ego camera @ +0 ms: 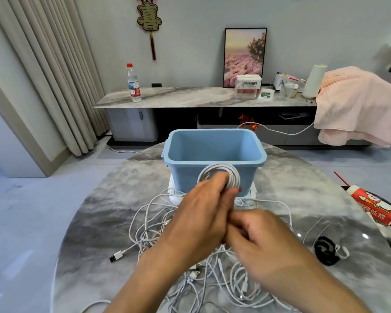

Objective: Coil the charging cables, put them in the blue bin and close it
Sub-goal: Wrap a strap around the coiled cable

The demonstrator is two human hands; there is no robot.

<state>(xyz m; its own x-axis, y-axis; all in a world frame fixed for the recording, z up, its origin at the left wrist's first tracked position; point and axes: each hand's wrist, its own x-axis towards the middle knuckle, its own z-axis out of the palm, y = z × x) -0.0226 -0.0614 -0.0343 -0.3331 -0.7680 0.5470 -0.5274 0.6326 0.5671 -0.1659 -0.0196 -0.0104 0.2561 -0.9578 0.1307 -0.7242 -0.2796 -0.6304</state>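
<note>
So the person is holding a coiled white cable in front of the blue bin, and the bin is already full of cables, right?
Not quite. The head view shows the open blue plastic bin with nothing visible inside it. The rest is right: the left hand grips the coiled white charging cable in front of the bin, and the loose white cables lie tangled on the round grey marble table.

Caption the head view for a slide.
Left hand grips a coiled white cable before the open blue bin; loose cables cover the table.
</note>
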